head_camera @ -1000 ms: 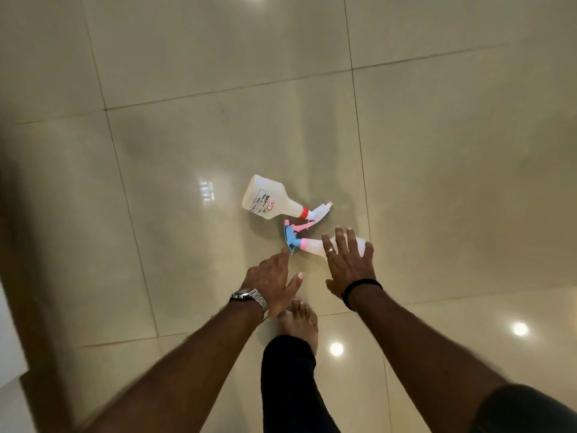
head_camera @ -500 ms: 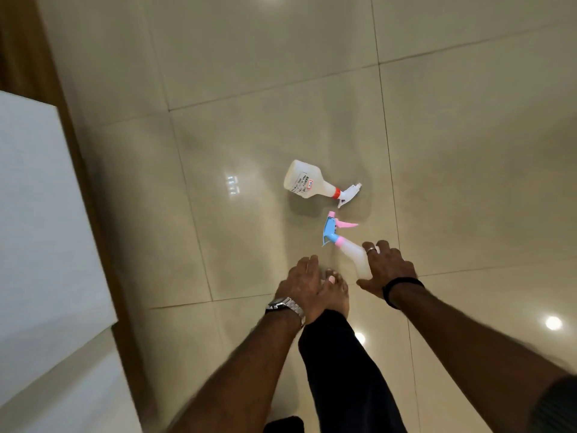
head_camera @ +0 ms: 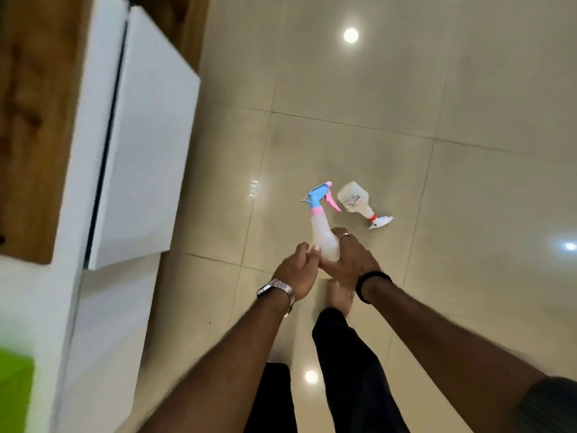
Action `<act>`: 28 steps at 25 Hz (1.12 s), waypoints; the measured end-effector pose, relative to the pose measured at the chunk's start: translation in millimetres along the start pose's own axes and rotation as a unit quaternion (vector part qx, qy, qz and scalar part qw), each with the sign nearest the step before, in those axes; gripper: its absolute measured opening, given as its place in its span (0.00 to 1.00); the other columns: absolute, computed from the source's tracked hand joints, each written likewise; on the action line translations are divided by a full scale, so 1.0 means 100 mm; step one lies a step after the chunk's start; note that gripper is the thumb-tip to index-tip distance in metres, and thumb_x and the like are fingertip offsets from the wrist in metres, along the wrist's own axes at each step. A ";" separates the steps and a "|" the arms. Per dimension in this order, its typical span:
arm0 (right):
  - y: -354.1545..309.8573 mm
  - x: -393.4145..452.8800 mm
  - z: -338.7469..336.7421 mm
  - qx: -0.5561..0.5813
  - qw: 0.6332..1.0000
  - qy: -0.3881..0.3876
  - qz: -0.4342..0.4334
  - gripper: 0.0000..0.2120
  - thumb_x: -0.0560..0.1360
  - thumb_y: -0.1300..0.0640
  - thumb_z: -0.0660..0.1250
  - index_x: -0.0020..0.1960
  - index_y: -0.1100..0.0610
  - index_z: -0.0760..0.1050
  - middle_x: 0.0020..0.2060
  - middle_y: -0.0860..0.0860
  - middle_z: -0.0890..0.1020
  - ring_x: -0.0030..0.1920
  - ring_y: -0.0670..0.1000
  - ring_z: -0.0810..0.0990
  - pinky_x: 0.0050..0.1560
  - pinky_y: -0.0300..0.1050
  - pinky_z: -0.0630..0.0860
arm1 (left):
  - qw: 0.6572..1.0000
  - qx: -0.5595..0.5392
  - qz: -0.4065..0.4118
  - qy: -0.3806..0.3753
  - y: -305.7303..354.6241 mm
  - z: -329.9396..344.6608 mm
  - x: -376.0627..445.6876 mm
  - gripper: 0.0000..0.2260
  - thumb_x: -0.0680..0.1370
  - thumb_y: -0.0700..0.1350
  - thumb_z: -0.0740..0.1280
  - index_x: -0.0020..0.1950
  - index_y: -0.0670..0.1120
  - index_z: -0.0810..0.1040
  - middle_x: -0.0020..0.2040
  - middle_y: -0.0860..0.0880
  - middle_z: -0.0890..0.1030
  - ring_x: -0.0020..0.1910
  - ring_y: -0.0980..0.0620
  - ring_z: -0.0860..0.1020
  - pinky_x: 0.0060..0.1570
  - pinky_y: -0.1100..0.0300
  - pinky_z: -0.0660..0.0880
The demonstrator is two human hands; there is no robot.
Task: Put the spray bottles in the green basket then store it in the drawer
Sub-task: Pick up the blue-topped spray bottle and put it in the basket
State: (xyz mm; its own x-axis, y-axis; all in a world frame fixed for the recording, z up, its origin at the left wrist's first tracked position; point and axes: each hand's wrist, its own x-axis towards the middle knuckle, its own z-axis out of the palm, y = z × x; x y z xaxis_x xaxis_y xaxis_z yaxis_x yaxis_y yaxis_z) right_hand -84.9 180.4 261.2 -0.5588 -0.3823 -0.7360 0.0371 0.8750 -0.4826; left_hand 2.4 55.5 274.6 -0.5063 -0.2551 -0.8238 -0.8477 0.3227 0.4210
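A translucent spray bottle with a blue and pink trigger head (head_camera: 322, 228) is lifted off the floor, nozzle pointing away from me. My right hand (head_camera: 351, 260) is wrapped around its lower body. My left hand (head_camera: 296, 271) touches the bottle's base from the left, fingers curled against it. A second spray bottle, white with a red collar and a label (head_camera: 356, 201), lies on its side on the floor just beyond, untouched. A blurred bright green shape, apparently the green basket (head_camera: 14, 389), shows at the lower left edge.
A white cabinet with an open drawer front (head_camera: 146, 129) stands at the left, with a brown wooden surface (head_camera: 34, 98) behind it. Glossy beige floor tiles (head_camera: 468, 135) spread ahead and to the right. My bare foot (head_camera: 340, 296) and dark trouser leg are below my hands.
My right hand has lifted the blue and pink bottle off the floor and my left hand has come up against it. The view has swung, bringing the white cabinet and green shape into sight.
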 end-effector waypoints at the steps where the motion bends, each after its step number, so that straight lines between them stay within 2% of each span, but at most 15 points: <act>1: -0.21 -0.03 0.08 0.002 1.000 0.003 -0.018 0.37 0.64 0.26 0.64 0.66 0.46 0.68 0.53 0.48 0.78 0.47 0.53 0.80 0.44 0.50 0.79 | 0.999 -0.035 -0.001 0.034 -0.10 -0.15 -0.10 0.19 0.81 0.65 0.49 0.51 0.53 0.71 0.36 0.53 0.78 0.41 0.44 0.79 0.34 0.56 0.68; 2: -0.40 -0.06 0.17 0.005 0.999 0.007 -0.035 0.37 0.65 0.25 0.63 0.67 0.46 0.68 0.53 0.48 0.78 0.47 0.53 0.80 0.45 0.50 0.80 | 0.996 -0.056 0.010 0.070 -0.20 -0.30 -0.19 0.19 0.81 0.65 0.48 0.50 0.54 0.70 0.35 0.53 0.77 0.38 0.46 0.78 0.33 0.57 0.67; 4: -0.78 -0.16 0.38 0.006 0.997 0.001 -0.074 0.37 0.68 0.24 0.61 0.69 0.46 0.66 0.57 0.48 0.78 0.50 0.52 0.81 0.49 0.51 0.80 | 0.987 -0.084 0.046 0.130 -0.46 -0.60 -0.41 0.19 0.81 0.64 0.46 0.50 0.54 0.70 0.37 0.53 0.78 0.38 0.47 0.78 0.35 0.54 0.70; 8: -1.56 -0.44 0.89 0.023 0.987 -0.029 -0.155 0.36 0.73 0.27 0.59 0.75 0.45 0.61 0.69 0.46 0.73 0.60 0.48 0.78 0.58 0.48 0.76 | 0.960 -0.158 0.085 0.217 -1.05 -1.13 -0.95 0.21 0.81 0.64 0.45 0.57 0.52 0.69 0.52 0.49 0.81 0.49 0.47 0.79 0.50 0.48 0.77; 11: -2.28 -0.73 1.39 0.049 0.968 -0.078 -0.234 0.27 0.75 0.31 0.61 0.70 0.40 0.62 0.64 0.44 0.77 0.57 0.42 0.79 0.58 0.48 0.78 | 0.930 -0.185 0.085 0.306 -1.65 -1.52 -1.42 0.22 0.82 0.61 0.49 0.73 0.54 0.62 0.67 0.47 0.76 0.63 0.49 0.77 0.61 0.55 0.75; 13: -2.75 -0.97 1.77 0.073 0.953 -0.117 -0.271 0.22 0.76 0.30 0.59 0.66 0.36 0.64 0.58 0.38 0.80 0.56 0.39 0.79 0.56 0.46 0.79 | 0.906 -0.182 0.097 0.369 -2.12 -1.76 -1.75 0.27 0.83 0.60 0.51 0.79 0.49 0.58 0.72 0.46 0.71 0.68 0.51 0.73 0.67 0.63 0.69; 15: -3.16 -1.20 2.13 0.080 0.938 -0.145 -0.303 0.24 0.77 0.29 0.56 0.68 0.38 0.65 0.56 0.36 0.80 0.57 0.39 0.80 0.54 0.43 0.78 | 0.884 -0.175 0.102 0.421 -2.56 -1.96 -2.04 0.28 0.83 0.59 0.51 0.79 0.47 0.57 0.75 0.47 0.68 0.72 0.53 0.69 0.69 0.70 0.63; 17: -3.53 -1.41 2.53 0.070 0.923 -0.172 -0.337 0.25 0.78 0.31 0.56 0.70 0.41 0.65 0.58 0.38 0.81 0.59 0.41 0.80 0.55 0.42 0.77 | 0.865 -0.177 0.096 0.461 -3.01 -2.10 -2.30 0.28 0.83 0.58 0.53 0.80 0.46 0.57 0.77 0.46 0.65 0.75 0.53 0.66 0.74 0.64 0.62; 19: -3.87 -1.63 3.01 0.056 0.907 -0.201 -0.365 0.22 0.79 0.36 0.60 0.69 0.43 0.68 0.58 0.41 0.82 0.58 0.42 0.81 0.55 0.41 0.79 | 0.838 -0.181 0.084 0.508 -3.49 -2.21 -2.54 0.28 0.83 0.57 0.54 0.80 0.45 0.56 0.79 0.46 0.62 0.79 0.52 0.61 0.77 0.58 0.59; 22: -4.31 -1.88 3.73 0.023 0.887 -0.219 -0.406 0.16 0.78 0.39 0.64 0.63 0.42 0.69 0.53 0.36 0.82 0.53 0.39 0.82 0.48 0.33 0.77 | 0.801 -0.178 0.060 0.568 -4.19 -2.33 -2.83 0.28 0.84 0.55 0.54 0.81 0.44 0.54 0.82 0.45 0.57 0.81 0.51 0.56 0.79 0.59 0.56; 24: -4.51 -1.98 4.11 -0.002 0.873 -0.229 -0.431 0.17 0.77 0.39 0.65 0.63 0.41 0.68 0.52 0.36 0.81 0.52 0.37 0.81 0.45 0.30 0.76 | 0.793 -0.174 0.036 0.583 -4.55 -2.40 -2.96 0.28 0.84 0.53 0.55 0.81 0.44 0.53 0.82 0.45 0.54 0.82 0.51 0.54 0.79 0.57 0.56; 26: -4.68 -2.04 4.54 -0.047 0.851 -0.241 -0.464 0.19 0.78 0.43 0.66 0.67 0.42 0.66 0.57 0.40 0.79 0.55 0.38 0.79 0.49 0.32 0.77 | 0.792 -0.173 -0.003 0.586 -4.95 -2.43 -3.06 0.29 0.84 0.53 0.56 0.81 0.44 0.52 0.83 0.47 0.53 0.82 0.52 0.53 0.79 0.57 0.56; 28: -4.77 -2.02 4.90 -0.093 0.828 -0.238 -0.500 0.22 0.79 0.48 0.66 0.71 0.47 0.65 0.60 0.45 0.78 0.57 0.42 0.78 0.52 0.34 0.75 | 0.796 -0.166 -0.031 0.581 -5.29 -2.39 -3.08 0.30 0.84 0.53 0.58 0.82 0.44 0.51 0.83 0.47 0.53 0.82 0.53 0.54 0.78 0.59 0.56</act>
State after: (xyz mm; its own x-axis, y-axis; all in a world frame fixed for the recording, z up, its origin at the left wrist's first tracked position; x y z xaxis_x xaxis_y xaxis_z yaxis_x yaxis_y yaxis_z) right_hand 416.3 -305.2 406.8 0.1588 -0.9775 -0.1389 -0.3994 0.0650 -0.9145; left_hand 568.7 -254.4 396.0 -0.1030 -0.9945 -0.0204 -0.7748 0.0674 0.6286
